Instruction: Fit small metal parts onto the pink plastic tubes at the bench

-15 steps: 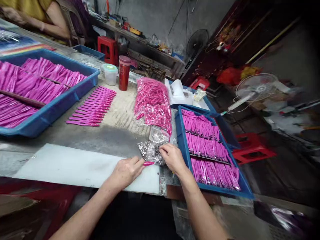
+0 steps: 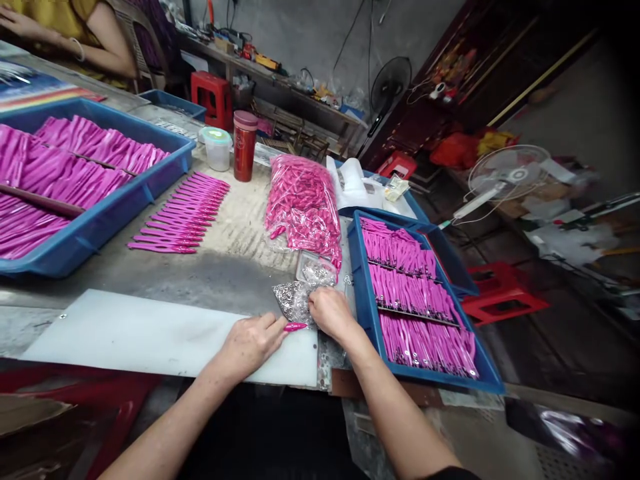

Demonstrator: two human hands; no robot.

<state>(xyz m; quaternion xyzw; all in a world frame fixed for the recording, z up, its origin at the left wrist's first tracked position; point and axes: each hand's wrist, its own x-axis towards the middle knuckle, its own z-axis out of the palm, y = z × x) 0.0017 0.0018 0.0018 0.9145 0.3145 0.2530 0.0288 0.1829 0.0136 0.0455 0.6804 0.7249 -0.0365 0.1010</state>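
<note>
My left hand (image 2: 255,343) rests on the white board (image 2: 135,330), closed round a slim pink plastic piece (image 2: 295,327) whose pointed end sticks out to the right. My right hand (image 2: 330,312) has its fingers curled at the clear plastic bag of small silvery metal parts (image 2: 290,300). Its fingertips are partly hidden, and what they hold is too small to make out. Behind that bag lies a small clear tray (image 2: 303,263), and past it a large clear bag of pink pieces (image 2: 303,200).
Long pink pieces lie in a row (image 2: 183,210) at left. Blue crates of pink strips stand left (image 2: 115,193) and right (image 2: 367,293). A red tumbler (image 2: 245,150) and lidded tub (image 2: 217,150) stand at the back. Another person (image 2: 107,43) sits far left.
My right hand has shifted slightly left, further over the bag of metal parts. My left hand keeps its hold on the pink piece, nearly unmoved. The view has shifted slightly.
</note>
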